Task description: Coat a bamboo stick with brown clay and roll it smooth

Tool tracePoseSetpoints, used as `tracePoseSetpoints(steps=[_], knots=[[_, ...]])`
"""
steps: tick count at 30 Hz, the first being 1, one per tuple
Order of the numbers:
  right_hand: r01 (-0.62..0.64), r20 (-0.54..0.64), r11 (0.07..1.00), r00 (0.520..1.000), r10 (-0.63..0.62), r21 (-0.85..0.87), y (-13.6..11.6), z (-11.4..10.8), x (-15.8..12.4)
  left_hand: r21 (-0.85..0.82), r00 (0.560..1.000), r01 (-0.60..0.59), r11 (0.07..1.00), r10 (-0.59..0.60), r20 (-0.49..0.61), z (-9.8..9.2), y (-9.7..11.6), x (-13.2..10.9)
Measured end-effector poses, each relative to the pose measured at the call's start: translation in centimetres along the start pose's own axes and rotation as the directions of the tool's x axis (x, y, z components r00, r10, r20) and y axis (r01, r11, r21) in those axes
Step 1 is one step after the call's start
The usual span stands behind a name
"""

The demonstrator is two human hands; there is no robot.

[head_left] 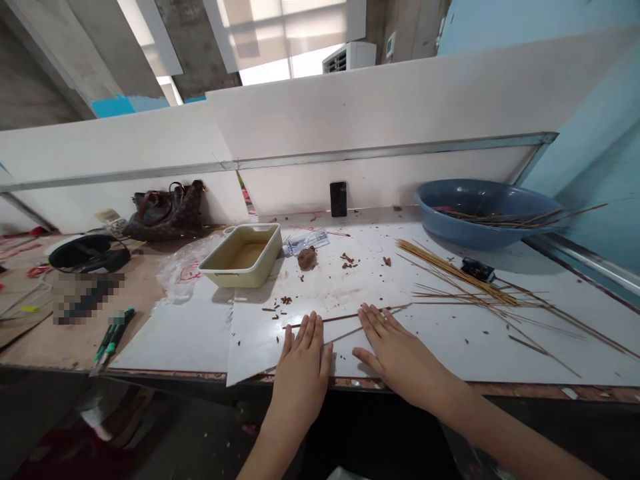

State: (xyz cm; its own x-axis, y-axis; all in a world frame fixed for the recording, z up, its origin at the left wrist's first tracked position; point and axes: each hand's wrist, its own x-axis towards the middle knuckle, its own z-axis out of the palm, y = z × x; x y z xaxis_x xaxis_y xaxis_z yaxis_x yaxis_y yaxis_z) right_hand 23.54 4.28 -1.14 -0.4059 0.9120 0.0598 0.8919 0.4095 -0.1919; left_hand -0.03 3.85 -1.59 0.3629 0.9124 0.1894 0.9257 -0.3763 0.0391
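My left hand (pixel 303 360) lies palm down near the front edge of the white board, its fingers stretched out over a thin brown stick (pixel 341 318). Over the same stick, further right, rests my right hand (pixel 393 353), also flat with straight fingers and the thumb apart. The stick shows between the hands, with a dark coating like incense paste; its ends stick out beyond the fingers. A brown lump of paste (pixel 307 258) sits on the board ahead of my left hand. Small brown crumbs (pixel 286 301) are scattered around it. To the right lies a bundle of thin yellowish sticks (pixel 450 270).
A pale yellow tub (pixel 240 277) with brownish contents stands at left. A blue basin (pixel 490 200) holding sticks is at back right. A phone (pixel 339 199) leans on the partition. A handbag (pixel 167 210) and green-handled cutter (pixel 114 339) lie further left.
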Motion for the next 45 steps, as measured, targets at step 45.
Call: tracePoseSetpoints(steps=[45], knots=[[-0.051, -0.025, 0.997, 0.998, 0.049, -0.06, 1.9, 0.4, -0.4, -0.004, 0.994, 0.104, 0.995, -0.104, 0.035, -0.8, -1.1, -1.1]])
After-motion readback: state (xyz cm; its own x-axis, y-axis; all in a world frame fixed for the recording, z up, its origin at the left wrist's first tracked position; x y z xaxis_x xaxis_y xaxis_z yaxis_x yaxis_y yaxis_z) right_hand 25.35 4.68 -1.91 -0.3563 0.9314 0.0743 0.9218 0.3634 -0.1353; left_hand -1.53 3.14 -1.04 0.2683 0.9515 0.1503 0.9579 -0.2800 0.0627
